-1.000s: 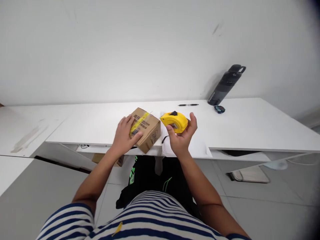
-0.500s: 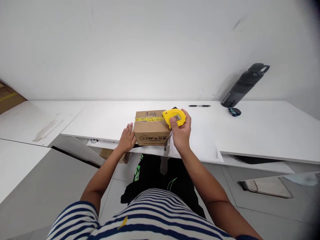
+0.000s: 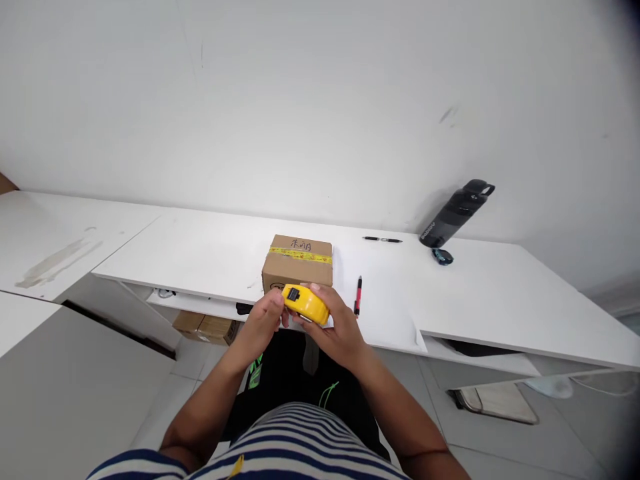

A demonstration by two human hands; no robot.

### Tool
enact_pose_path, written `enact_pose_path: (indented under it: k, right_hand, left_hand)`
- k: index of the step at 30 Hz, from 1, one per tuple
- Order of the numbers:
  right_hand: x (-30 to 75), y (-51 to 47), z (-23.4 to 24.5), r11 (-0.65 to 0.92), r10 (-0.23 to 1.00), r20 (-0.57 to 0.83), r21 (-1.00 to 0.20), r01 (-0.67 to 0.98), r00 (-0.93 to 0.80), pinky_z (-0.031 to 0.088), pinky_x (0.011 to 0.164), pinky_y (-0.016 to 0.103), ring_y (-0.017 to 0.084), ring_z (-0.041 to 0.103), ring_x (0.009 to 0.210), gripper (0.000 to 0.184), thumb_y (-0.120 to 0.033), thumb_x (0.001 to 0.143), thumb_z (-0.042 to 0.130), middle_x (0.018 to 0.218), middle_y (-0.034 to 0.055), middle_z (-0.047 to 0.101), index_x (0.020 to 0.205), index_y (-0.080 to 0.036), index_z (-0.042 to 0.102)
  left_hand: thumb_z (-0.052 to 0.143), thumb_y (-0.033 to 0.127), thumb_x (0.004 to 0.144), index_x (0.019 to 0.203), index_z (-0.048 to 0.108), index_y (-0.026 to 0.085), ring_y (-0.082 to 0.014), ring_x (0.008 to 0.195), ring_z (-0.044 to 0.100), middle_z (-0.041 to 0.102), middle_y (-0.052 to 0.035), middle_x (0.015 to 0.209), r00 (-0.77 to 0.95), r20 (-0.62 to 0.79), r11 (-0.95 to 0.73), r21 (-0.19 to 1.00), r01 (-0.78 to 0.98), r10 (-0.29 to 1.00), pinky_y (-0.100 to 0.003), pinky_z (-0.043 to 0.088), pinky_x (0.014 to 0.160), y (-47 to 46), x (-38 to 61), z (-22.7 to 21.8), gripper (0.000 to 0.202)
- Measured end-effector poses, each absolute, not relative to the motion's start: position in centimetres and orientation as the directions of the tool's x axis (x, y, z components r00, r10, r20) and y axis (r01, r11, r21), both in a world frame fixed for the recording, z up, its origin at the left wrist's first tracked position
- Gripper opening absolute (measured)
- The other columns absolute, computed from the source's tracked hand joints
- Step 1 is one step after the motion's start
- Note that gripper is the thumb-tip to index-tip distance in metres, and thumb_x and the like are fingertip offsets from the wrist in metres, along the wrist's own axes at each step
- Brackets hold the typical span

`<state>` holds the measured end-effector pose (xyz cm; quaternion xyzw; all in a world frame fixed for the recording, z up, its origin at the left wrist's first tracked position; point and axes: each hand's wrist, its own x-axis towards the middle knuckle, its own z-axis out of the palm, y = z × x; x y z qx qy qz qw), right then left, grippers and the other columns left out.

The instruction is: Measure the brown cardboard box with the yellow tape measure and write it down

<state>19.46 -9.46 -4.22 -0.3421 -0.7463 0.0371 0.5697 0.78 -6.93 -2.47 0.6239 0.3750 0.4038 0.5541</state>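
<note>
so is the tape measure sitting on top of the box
No, the left hand and right hand hold the tape measure in front of the box, below its taped top.

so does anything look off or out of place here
Mostly tidy. The black bottle at the back right leans tilted toward the wall rather than standing upright, and a greyish smear marks the left desk. The cardboard box looks intact.

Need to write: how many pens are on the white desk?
2. A thin black pen lies near the wall, left of the dark water bottle; a red pen lies right of the taped cardboard box. More may hide behind it.
</note>
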Motion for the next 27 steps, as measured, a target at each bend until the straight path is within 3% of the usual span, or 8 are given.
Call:
enact_pose_path:
  k: [4,8,10,13,16,19,23,27]
  right_hand:
    - [20.2,-9.5,-3.4,0.782,0.527,0.829,-0.387,0.488,-0.188,0.064,0.094,0.043,0.025,0.069,0.121,0.073,-0.022,0.093,0.067,0.132,0.0099,0.069,0.155,-0.037,0.032]
    - [21.5,-9.5,-2.0,0.801,0.536,0.798,-0.376,0.467,-0.277,0.063,0.096,0.044,0.024,0.068,0.124,0.073,-0.023,0.095,0.066,0.134,0.0089,0.068,0.156,-0.039,0.029]
    - [22.4,-9.2,-1.2,0.81,0.528,0.793,-0.363,0.461,-0.304,0.063,0.098,0.045,0.024,0.067,0.125,0.073,-0.023,0.094,0.067,0.135,0.0076,0.068,0.155,-0.041,0.031]
    - [25.1,-8.1,-0.3,0.75,0.591,0.774,-0.424,0.508,-0.228,0.063,0.096,0.046,0.025,0.067,0.123,0.067,-0.03,0.092,0.071,0.135,0.0056,0.067,0.151,-0.042,0.041]
    - [29.5,-6.5,-0.4,0.555,0.778,0.627,-0.657,0.51,-0.037,0.063,0.091,0.045,0.027,0.068,0.117,0.062,-0.042,0.087,0.076,0.14,0.0075,0.061,0.144,-0.038,0.052]
    - [33.7,-5.0,-1.1,0.387,0.908,0.419,-0.837,0.387,-0.002,0.062,0.086,0.042,0.025,0.069,0.107,0.066,-0.049,0.081,0.079,0.13,0.0077,0.064,0.14,-0.032,0.054]
    - [35.6,-3.5,-1.0,0.274,0.962,0.255,-0.873,0.404,-0.099,0.06,0.08,0.039,0.022,0.066,0.099,0.06,-0.048,0.079,0.08,0.122,0.006,0.065,0.132,-0.029,0.058]
    - [34.3,-2.8,0.4,0.313,0.946,0.234,-0.835,0.452,-0.223,0.059,0.076,0.036,0.021,0.066,0.095,0.052,-0.042,0.078,0.079,0.117,0.0051,0.064,0.124,-0.027,0.058]
  left_hand:
    - [0.068,0.072,0.079,0.076,0.05,0.021,-0.0102,0.058,0.041,0.047,0.0035,0.066,0.574,-0.045,0.126,0.987,-0.103,0.817,-0.027,0.034,0.057,-5.1,0.4,-1.7,0.055]
    - [0.071,0.074,0.075,0.073,0.052,0.019,-0.0084,0.052,0.039,0.043,0.0046,0.061,0.805,-0.137,0.247,0.969,-0.012,0.577,-0.026,0.028,0.052,-3.0,0.6,0.1,0.058]
    - [0.071,0.072,0.076,0.069,0.051,0.019,-0.0073,0.049,0.034,0.04,0.0053,0.057,0.826,-0.158,0.222,0.974,0.041,0.54,-0.025,0.024,0.049,-1.7,0.8,1.3,0.057]
    - [0.072,0.06,0.081,0.067,0.05,0.021,-0.0073,0.049,0.028,0.034,0.0068,0.055,0.728,-0.073,0.087,0.996,0.019,0.682,-0.025,0.023,0.048,1.3,0.5,2.9,0.047]
    - [0.068,0.049,0.082,0.06,0.036,0.023,-0.0083,0.049,0.024,0.025,0.0073,0.054,0.497,0.04,-0.019,0.999,-0.047,0.867,-0.026,0.024,0.048,5.3,-1.0,3.7,0.046]
    - [0.064,0.047,0.081,0.059,0.034,0.023,-0.0089,0.048,0.025,0.028,0.0061,0.055,0.4,-0.065,0.035,0.996,0.082,0.914,-0.027,0.025,0.048,8.7,-2.5,2.9,0.045]
    - [0.067,0.052,0.079,0.058,0.043,0.021,-0.0097,0.049,0.031,0.038,0.0036,0.055,0.376,-0.226,0.103,0.942,0.319,0.899,-0.027,0.025,0.05,10.1,-2.1,0.0,0.044]
    - [0.068,0.063,0.076,0.079,0.065,0.018,-0.0174,0.063,0.053,0.062,-0.0043,0.07,0.34,-0.216,0.107,0.944,0.311,0.915,-0.03,0.037,0.058,9.3,0.4,-2.1,0.045]
